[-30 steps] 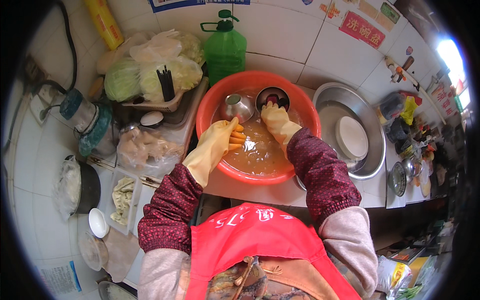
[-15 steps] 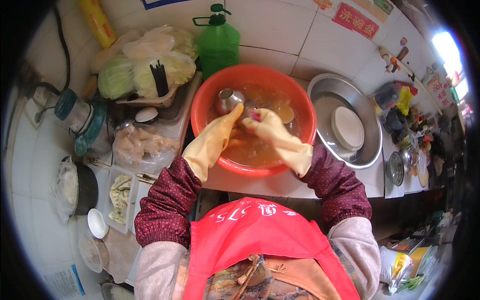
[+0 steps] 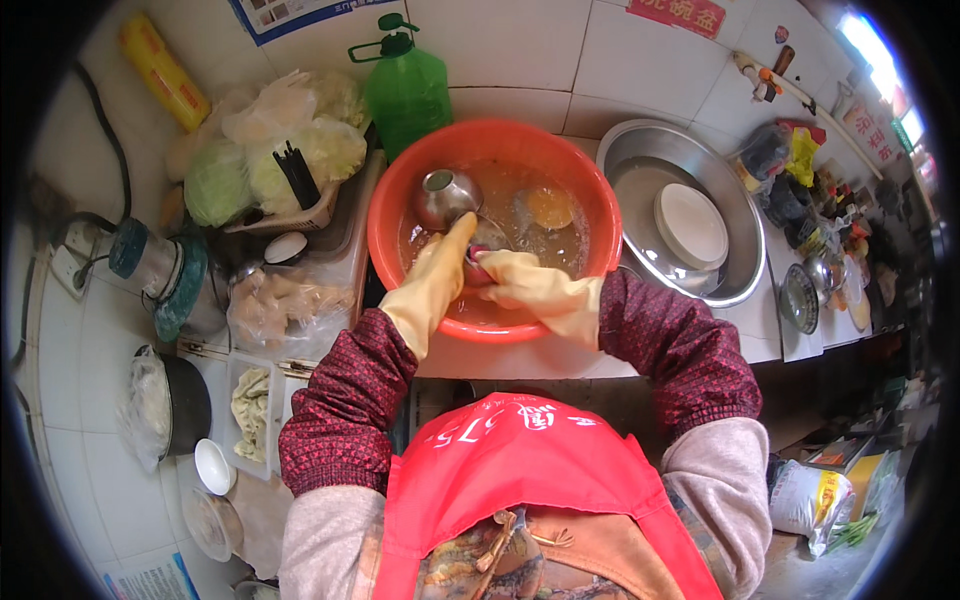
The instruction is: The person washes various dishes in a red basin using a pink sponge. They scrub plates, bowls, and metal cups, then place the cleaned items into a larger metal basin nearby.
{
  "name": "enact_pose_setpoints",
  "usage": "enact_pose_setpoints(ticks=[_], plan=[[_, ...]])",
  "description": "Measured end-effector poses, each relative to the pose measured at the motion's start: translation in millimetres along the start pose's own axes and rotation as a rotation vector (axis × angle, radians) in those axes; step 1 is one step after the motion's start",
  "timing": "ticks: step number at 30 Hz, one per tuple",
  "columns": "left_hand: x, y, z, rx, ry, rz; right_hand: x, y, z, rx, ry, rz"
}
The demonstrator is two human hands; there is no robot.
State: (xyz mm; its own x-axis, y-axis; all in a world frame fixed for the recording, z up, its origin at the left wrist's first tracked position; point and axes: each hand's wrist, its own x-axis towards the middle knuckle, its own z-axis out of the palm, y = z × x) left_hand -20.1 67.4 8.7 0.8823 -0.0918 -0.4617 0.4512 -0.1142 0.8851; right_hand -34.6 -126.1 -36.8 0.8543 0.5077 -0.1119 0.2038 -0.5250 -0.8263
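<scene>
The red plastic basin (image 3: pixel 400 215) is serving as the landmark here, sitting on the white counter (image 3: pixel 520 355) and holding brownish, cloudy water.

Far to the left of the basin, a dark pot (image 3: pixel 185 400) is standing with a plastic bag tucked in it, and a blender base (image 3: pixel 160 275) is resting above it. Just left of the basin, a clear bag of pale food (image 3: pixel 280 305) is lying, with cabbages in bags (image 3: pixel 270 150) piled behind it. A green jug (image 3: pixel 405 85) is standing right behind the basin's back rim.

Inside the basin, near its left wall, a steel bowl (image 3: pixel 445 195) is lying tilted in the water. The left hand (image 3: pixel 440 275), in a yellow rubber glove, is reaching over the basin's near rim, its fingers stretched out and pressing against a small reddish item (image 3: pixel 478 268) at the water's surface. The right hand (image 3: pixel 530 285), gloved the same, is coming in from the right side of the basin with its fingers curled around that same item, so both hands are meeting on it near the basin's front; what the item is cannot be told. An orange-brown round dish (image 3: pixel 550 208) is sitting under the water toward the back.

To the right of the basin, a wide steel basin (image 3: pixel 640 150) is holding a white plate (image 3: pixel 690 225).
</scene>
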Motion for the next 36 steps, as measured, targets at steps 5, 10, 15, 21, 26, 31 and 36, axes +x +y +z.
enact_pose_setpoints(ticks=[5,10,15,21,26,31,36], plan=[[7,18,3,-0.159,-0.062,-0.032,-3,-18,6,0.147,0.200,-0.331],[3,37,-3,-0.017,-0.216,-0.106,1,-3,-9,0.355,0.202,-0.005],[1,36,26,0.165,0.038,-0.016,-7,7,0,0.271,0.153,-0.126],[18,44,7,-0.126,-0.435,-0.087,-6,8,-1,0.710,0.207,0.114],[14,30,35,-0.090,0.131,0.004,-13,-14,-10,0.335,0.225,-0.229],[16,45,5,-0.058,-0.230,-0.050,-32,-33,-25,-0.107,0.231,-0.310],[27,15,22,0.048,0.149,0.029,-17,-30,-14,0.188,0.177,-0.296]])
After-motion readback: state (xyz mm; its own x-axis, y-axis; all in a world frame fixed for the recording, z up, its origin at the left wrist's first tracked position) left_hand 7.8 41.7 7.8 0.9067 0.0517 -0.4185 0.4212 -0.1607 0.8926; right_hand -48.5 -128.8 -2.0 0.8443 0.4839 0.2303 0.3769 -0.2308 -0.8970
